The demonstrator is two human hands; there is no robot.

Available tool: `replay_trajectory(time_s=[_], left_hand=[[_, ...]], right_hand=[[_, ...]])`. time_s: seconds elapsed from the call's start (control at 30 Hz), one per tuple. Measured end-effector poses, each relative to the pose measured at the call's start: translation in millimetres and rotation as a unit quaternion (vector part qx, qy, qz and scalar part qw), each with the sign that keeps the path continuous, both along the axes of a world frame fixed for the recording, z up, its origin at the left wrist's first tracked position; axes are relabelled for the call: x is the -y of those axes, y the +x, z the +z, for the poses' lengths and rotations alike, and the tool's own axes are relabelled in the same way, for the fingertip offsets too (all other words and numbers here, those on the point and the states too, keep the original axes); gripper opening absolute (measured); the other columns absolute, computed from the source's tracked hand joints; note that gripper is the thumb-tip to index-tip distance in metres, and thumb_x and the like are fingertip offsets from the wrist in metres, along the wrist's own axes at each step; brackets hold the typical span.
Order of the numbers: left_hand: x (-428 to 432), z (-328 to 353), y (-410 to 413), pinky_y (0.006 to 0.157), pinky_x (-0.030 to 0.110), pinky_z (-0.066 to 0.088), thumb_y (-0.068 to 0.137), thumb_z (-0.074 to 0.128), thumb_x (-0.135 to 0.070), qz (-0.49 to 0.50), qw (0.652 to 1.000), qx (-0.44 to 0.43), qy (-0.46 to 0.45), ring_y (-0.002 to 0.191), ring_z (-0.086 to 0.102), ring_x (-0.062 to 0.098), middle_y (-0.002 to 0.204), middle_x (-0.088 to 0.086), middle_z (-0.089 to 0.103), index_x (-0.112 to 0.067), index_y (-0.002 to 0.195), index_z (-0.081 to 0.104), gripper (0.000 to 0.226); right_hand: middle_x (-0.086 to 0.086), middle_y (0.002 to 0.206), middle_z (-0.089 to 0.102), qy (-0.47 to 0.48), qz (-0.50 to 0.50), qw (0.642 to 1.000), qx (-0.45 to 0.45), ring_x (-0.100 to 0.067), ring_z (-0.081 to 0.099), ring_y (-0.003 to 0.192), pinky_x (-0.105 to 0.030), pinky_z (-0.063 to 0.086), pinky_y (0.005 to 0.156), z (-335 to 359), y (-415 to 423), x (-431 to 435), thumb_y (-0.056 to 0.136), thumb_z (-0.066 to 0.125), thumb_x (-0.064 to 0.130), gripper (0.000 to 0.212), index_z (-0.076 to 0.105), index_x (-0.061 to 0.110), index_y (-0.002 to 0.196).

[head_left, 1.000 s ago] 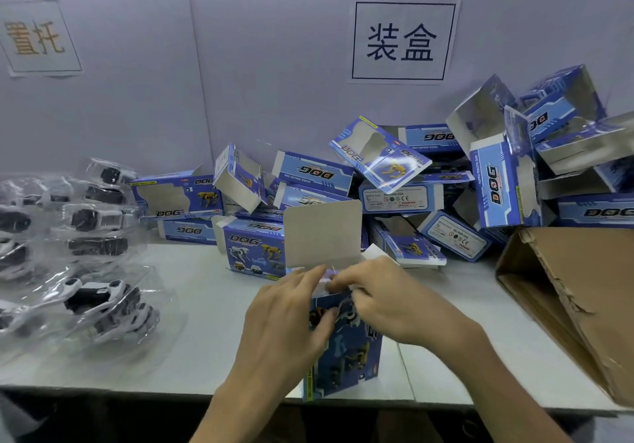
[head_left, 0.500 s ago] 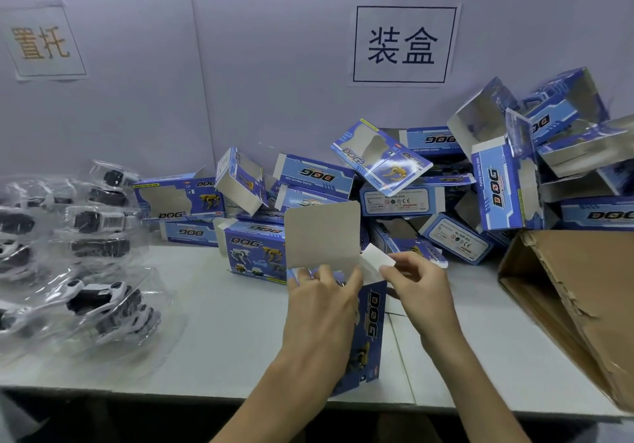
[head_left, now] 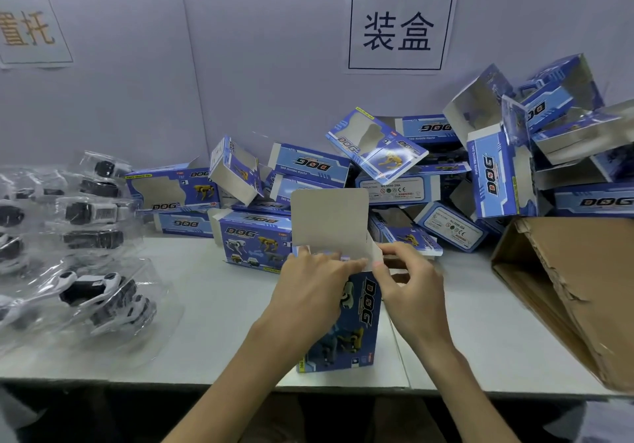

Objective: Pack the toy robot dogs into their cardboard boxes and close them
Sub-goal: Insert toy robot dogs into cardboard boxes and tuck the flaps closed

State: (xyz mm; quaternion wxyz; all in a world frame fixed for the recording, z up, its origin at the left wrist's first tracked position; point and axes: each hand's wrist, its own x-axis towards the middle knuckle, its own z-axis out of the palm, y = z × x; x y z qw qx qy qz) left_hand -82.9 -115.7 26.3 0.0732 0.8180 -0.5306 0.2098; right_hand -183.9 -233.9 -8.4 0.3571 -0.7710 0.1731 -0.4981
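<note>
A blue "DOG" box (head_left: 356,326) stands on end at the table's front edge, its grey top lid flap (head_left: 329,223) raised. My left hand (head_left: 308,291) lies over the box's upper left side, fingers stretched across the open top. My right hand (head_left: 408,285) is at the top right corner and pinches the small white side flap there. Whether a toy is inside is hidden. Toy robot dogs in clear plastic trays (head_left: 103,291) lie at the left of the table.
A heap of empty blue boxes (head_left: 387,154) is piled against the back wall. A large brown carton (head_left: 569,288) lies on its side at the right. A white table (head_left: 212,322) runs below, with its front edge near me.
The box turned so its printed side faces right. My right hand came off the top, moved out to the side flap, then drew back in toward the corner. My left hand shifted up over the top.
</note>
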Motion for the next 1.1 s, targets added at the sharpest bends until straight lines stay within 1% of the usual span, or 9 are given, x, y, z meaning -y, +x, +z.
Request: replay_trajectory(time_s=[0.07, 0.13, 0.23, 0.3, 0.43, 0.57, 0.7, 0.9, 1.1], left_hand=[[1.0, -1.4, 3.1, 0.076, 0.032, 0.036, 0.093, 0.061, -0.018, -0.014, 1.000, 0.011, -0.009, 0.107, 0.055, 0.030, 0.128, -0.006, 0.061, -0.048, 0.147, 0.027, 0.070], [0.7, -1.9, 6.7, 0.094, 0.034, 0.036, 0.093, 0.061, -0.018, -0.032, 0.999, 0.020, -0.010, 0.111, 0.055, 0.029, 0.129, -0.005, 0.062, -0.046, 0.147, 0.029, 0.069], [-4.6, -1.8, 9.6, 0.095, 0.034, 0.041, 0.094, 0.060, -0.015, -0.060, 0.998, -0.007, -0.025, 0.115, 0.052, 0.028, 0.136, -0.002, 0.057, -0.045, 0.147, 0.032, 0.067], [-8.4, -2.5, 8.9, 0.085, 0.034, 0.046, 0.093, 0.059, -0.014, -0.075, 0.997, -0.006, -0.034, 0.113, 0.053, 0.028, 0.138, -0.002, 0.056, -0.045, 0.146, 0.033, 0.067], [-8.4, -2.7, 8.3, 0.071, 0.030, 0.040, 0.093, 0.060, -0.019, -0.065, 0.997, -0.001, -0.035, 0.104, 0.058, 0.028, 0.126, 0.000, 0.062, -0.045, 0.143, 0.038, 0.061], [-9.3, -3.4, 4.6, 0.071, 0.030, 0.040, 0.091, 0.060, -0.017, -0.048, 0.998, 0.001, -0.029, 0.104, 0.057, 0.029, 0.123, 0.001, 0.062, -0.042, 0.142, 0.039, 0.061], [-11.5, -2.7, -0.2, 0.067, 0.028, 0.032, 0.090, 0.062, -0.017, -0.058, 0.997, 0.009, -0.046, 0.099, 0.058, 0.028, 0.117, 0.000, 0.064, -0.036, 0.142, 0.043, 0.059], [-10.5, -3.0, -0.5, 0.061, 0.030, 0.036, 0.092, 0.056, -0.036, -0.042, 0.996, -0.031, -0.069, 0.081, 0.056, 0.025, 0.097, 0.003, 0.063, -0.027, 0.130, 0.033, 0.045], [-5.8, -4.3, 4.1, 0.066, 0.030, 0.040, 0.094, 0.054, -0.044, -0.069, 0.996, 0.024, -0.049, 0.100, 0.060, 0.027, 0.113, -0.003, 0.068, -0.043, 0.150, 0.024, 0.063]], right_hand=[[0.017, 0.119, 0.065, -0.003, 0.015, 1.000, -0.009, -0.004, 0.062, 0.109, -0.022, 0.053, 0.087, -4.8, -0.2, 0.0, 0.096, 0.062, 0.015, 0.028, 0.065, 0.025, 0.122], [0.028, 0.136, 0.050, -0.016, 0.041, 0.999, -0.026, -0.001, 0.048, 0.129, -0.024, 0.047, 0.099, -11.3, 1.1, -1.0, 0.099, 0.057, 0.015, 0.043, 0.054, 0.026, 0.140], [0.032, 0.131, 0.046, -0.010, 0.075, 0.996, -0.040, 0.001, 0.044, 0.126, -0.013, 0.037, 0.100, -19.4, 4.0, 0.5, 0.102, 0.052, 0.022, 0.050, 0.040, 0.034, 0.149], [0.030, 0.120, 0.051, -0.015, 0.095, 0.994, -0.046, -0.002, 0.048, 0.118, -0.006, 0.035, 0.096, -19.4, 4.0, 1.3, 0.098, 0.051, 0.028, 0.048, 0.046, 0.036, 0.145], [0.030, 0.127, 0.060, -0.062, 0.120, 0.989, -0.068, 0.001, 0.043, 0.124, -0.011, 0.032, 0.103, -12.7, 3.1, 9.7, 0.097, 0.043, 0.033, 0.036, 0.064, 0.036, 0.125], [0.014, 0.110, 0.074, 0.120, 0.195, 0.973, -0.026, 0.002, 0.063, 0.111, -0.008, 0.045, 0.089, 5.2, 8.3, 21.7, 0.103, 0.047, 0.023, 0.028, 0.068, 0.023, 0.121], [0.002, 0.096, 0.078, 0.241, 0.206, 0.948, -0.021, -0.007, 0.072, 0.094, -0.015, 0.049, 0.079, 14.2, 14.7, 28.5, 0.089, 0.064, 0.000, 0.028, 0.068, 0.018, 0.111], [-0.001, 0.076, 0.067, 0.282, 0.150, 0.946, 0.055, -0.008, 0.064, 0.071, -0.019, 0.053, 0.068, 13.3, 30.1, 16.7, 0.084, 0.057, -0.016, 0.033, 0.066, 0.013, 0.095], [-0.001, 0.078, 0.051, 0.364, 0.190, 0.912, 0.021, -0.015, 0.057, 0.074, -0.033, 0.048, 0.076, 15.1, 27.9, 27.2, 0.083, 0.056, -0.014, 0.038, 0.062, 0.017, 0.104]])
